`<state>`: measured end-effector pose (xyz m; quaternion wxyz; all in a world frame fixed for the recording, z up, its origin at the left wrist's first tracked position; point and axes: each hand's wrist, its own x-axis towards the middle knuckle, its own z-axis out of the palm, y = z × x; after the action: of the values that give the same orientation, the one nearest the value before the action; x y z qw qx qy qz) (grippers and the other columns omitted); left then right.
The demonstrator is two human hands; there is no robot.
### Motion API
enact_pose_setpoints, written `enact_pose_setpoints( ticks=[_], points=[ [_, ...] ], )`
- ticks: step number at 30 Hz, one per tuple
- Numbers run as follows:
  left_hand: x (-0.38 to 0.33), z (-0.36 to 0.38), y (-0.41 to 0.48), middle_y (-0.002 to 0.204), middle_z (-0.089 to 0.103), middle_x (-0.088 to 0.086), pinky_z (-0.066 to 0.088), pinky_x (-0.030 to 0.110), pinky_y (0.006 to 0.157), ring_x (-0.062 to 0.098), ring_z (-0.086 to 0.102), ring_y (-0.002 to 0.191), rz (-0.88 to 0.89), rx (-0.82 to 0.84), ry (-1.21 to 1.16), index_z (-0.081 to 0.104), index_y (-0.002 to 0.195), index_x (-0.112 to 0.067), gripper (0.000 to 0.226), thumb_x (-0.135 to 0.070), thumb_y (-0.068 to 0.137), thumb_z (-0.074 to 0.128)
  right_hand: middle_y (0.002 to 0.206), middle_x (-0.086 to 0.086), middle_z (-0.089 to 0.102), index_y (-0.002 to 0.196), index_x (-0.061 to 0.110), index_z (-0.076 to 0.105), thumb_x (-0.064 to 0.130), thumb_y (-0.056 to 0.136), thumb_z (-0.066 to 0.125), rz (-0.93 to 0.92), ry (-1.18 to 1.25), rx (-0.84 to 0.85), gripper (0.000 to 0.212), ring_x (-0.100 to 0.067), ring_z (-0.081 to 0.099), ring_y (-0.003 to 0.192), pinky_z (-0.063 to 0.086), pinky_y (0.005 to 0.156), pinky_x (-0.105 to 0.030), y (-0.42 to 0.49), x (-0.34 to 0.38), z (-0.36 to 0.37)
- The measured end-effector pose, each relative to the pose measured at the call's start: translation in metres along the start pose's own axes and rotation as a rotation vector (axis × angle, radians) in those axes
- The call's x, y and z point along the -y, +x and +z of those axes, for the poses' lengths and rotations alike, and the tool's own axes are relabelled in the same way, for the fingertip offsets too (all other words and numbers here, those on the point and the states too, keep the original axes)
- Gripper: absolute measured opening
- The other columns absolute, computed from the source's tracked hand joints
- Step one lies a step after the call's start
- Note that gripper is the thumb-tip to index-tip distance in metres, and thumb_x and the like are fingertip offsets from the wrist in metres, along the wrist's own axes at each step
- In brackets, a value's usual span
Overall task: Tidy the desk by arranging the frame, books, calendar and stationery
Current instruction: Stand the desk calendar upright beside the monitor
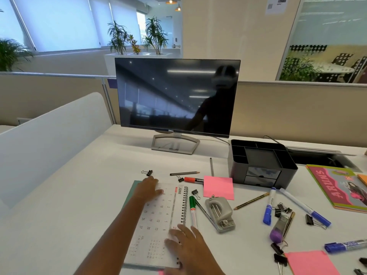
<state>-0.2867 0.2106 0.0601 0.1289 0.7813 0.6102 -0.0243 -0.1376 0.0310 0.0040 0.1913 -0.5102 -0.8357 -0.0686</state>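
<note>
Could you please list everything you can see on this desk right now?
Monitor: one, black, back centre.
Desk organiser: one, dark grey, right of monitor.
Calendar: one, white, spiral-bound, front centre under both hands.
Sticky-note pads: two, pink, beside organiser and front right.
Hole punch: one, grey, right of calendar.
Markers: five; red, green, three blue; around calendar and right.
Pencils: at least two, dark and yellow-black, mid-desk.
Binder clips: several, black, scattered.
Book: one, pink-green cover, right edge.
Purple-capped item: one, right of punch.
Left hand: on calendar's far end.
Right hand: on calendar's near end.
</note>
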Motion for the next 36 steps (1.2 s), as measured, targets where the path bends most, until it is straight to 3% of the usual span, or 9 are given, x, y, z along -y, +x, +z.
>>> enact_pose_setpoints(
  ticks=[1,7,13,19,23,25,27,32,36],
  points=[
    [0.003,-0.003,0.001,0.137,0.041,0.01,0.033,0.034,0.103,0.024,0.039,0.127,-0.016,-0.012,-0.003,0.045,0.129,-0.008,0.048,-0.039,0.092,0.048,0.103,0.017,0.064,0.097,0.039,0.052,0.076,0.074,0.028,-0.004,-0.007,0.01,0.05,-0.005,0.059,0.102,0.054,0.079,-0.032,0.002,-0.004,-0.001],
    [0.027,-0.027,0.002,0.133,0.042,0.015,0.033,0.036,0.104,0.029,0.037,0.126,-0.197,-0.071,-0.102,0.047,0.13,-0.011,0.047,-0.036,0.09,0.054,0.098,0.009,0.066,0.094,0.029,0.049,0.061,0.065,0.047,0.025,0.0,-0.03,0.043,-0.01,0.063,0.092,0.054,0.078,-0.026,0.008,-0.033,-0.009],
    [0.044,-0.044,-0.001,0.131,0.051,0.011,0.035,0.034,0.1,0.027,0.045,0.122,-0.323,-0.141,-0.307,0.057,0.12,-0.012,0.039,-0.028,0.085,0.062,0.083,0.001,0.068,0.083,0.021,0.062,0.038,0.048,0.087,0.128,-0.037,-0.111,0.046,-0.015,0.065,0.072,0.053,0.063,-0.023,0.013,-0.067,-0.012],
    [0.043,-0.068,-0.012,0.107,0.067,0.013,0.048,0.034,0.084,0.029,0.063,0.093,-0.355,-0.166,-0.514,0.067,0.101,-0.005,0.028,-0.026,0.083,0.066,0.072,0.002,0.066,0.079,0.017,0.067,0.024,0.04,0.091,0.234,-0.026,-0.14,0.046,-0.016,0.063,0.062,0.053,0.056,-0.025,0.018,-0.076,-0.009],
    [0.03,-0.092,-0.029,0.091,0.069,0.016,0.042,0.031,0.07,0.025,0.059,0.074,-0.282,-0.271,-0.575,0.063,0.077,-0.007,0.02,-0.025,0.086,0.063,0.072,0.005,0.068,0.085,0.019,0.066,0.022,0.056,0.075,0.316,0.061,-0.163,0.03,-0.014,0.065,0.066,0.052,0.062,-0.024,0.02,-0.071,-0.014],
    [0.017,-0.106,-0.042,0.087,0.067,0.01,0.04,0.028,0.066,0.023,0.058,0.074,-0.233,-0.338,-0.517,0.065,0.082,-0.008,0.021,-0.027,0.088,0.06,0.087,0.002,0.069,0.099,0.014,0.065,0.012,0.072,0.066,0.406,0.251,-0.194,0.027,-0.016,0.063,0.081,0.049,0.077,-0.03,0.023,-0.065,-0.016],
    [0.003,-0.12,-0.056,0.086,0.064,0.006,0.041,0.026,0.062,0.021,0.059,0.074,-0.193,-0.402,-0.467,0.066,0.089,-0.009,0.021,-0.029,0.09,0.058,0.103,0.004,0.062,0.117,0.013,0.057,0.01,0.084,0.061,0.544,0.526,-0.162,0.033,-0.013,0.051,0.097,0.037,0.086,-0.024,0.026,-0.058,-0.022],
    [-0.023,-0.146,-0.092,0.086,0.06,-0.001,0.039,0.02,0.054,0.016,0.056,0.071,-0.124,-0.597,-0.448,0.065,0.093,-0.016,0.018,-0.03,0.091,0.055,0.091,0.0,0.057,0.123,0.012,0.046,0.011,0.086,0.062,0.919,1.193,-0.159,0.04,-0.011,0.056,0.075,0.044,0.059,-0.014,0.038,-0.046,-0.037],
    [-0.035,-0.161,-0.11,0.086,0.062,0.001,0.039,0.027,0.064,0.019,0.056,0.075,-0.135,-0.742,-0.512,0.066,0.094,-0.014,0.02,-0.03,0.091,0.055,0.093,-0.007,0.064,0.112,0.007,0.052,0.015,0.091,0.054,0.917,1.652,0.014,0.023,-0.019,0.06,0.082,0.051,0.071,-0.023,0.044,-0.04,-0.051]
  ],
)
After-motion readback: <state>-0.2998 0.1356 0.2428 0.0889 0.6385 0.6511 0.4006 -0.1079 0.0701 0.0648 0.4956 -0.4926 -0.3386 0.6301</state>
